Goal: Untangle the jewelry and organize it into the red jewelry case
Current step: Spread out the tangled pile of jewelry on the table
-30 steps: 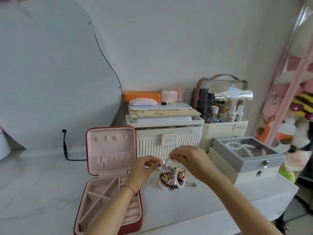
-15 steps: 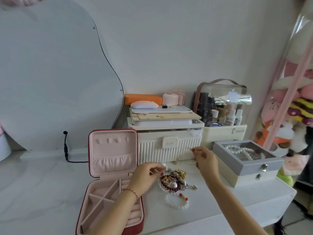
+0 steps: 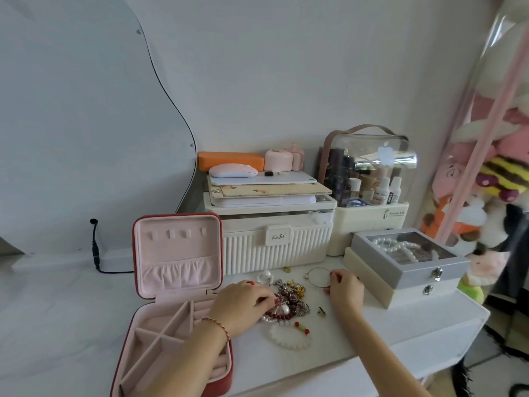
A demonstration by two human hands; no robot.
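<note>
Head view: left hand (image 3: 244, 300) palm-down, fingers curled, pinching into jewelry tangle (image 3: 289, 302), just right of open red jewelry case (image 3: 171, 308). Right hand (image 3: 345, 289) right of tangle, fingertips apparently pinching thin bangle (image 3: 317, 277) lying on tabletop. White bead bracelet (image 3: 289, 338) in front of tangle.

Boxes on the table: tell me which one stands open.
The red jewelry case at the left: its lid is raised, showing pink lining. The grey glass-lidded box and the ribbed cream box are closed.
</note>
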